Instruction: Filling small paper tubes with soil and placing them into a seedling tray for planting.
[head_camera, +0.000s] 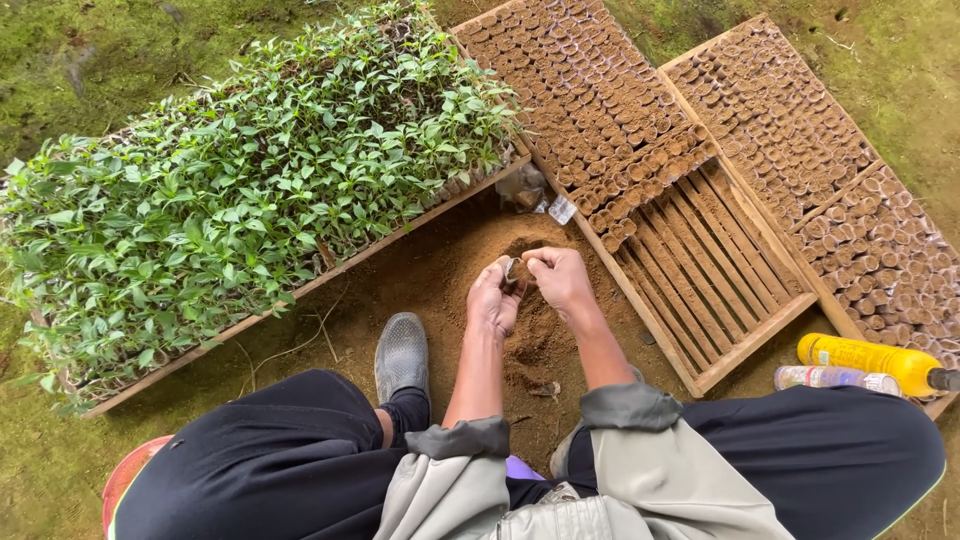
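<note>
Hands: left hand (493, 300) and right hand (558, 278), fingers closed together on a small pot (514, 270), above the soil heap (530, 330).
Left of heap: seedling tray (250, 190), shoe (402, 355).
Right of heap: slatted wooden tray (700, 270) part-filled with pots; yellow bottle (870, 358) beyond.

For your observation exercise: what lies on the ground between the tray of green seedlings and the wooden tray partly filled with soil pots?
In the head view, a mound of loose brown soil lies there, with both hands, left hand and right hand, holding a small pot above it.
</note>
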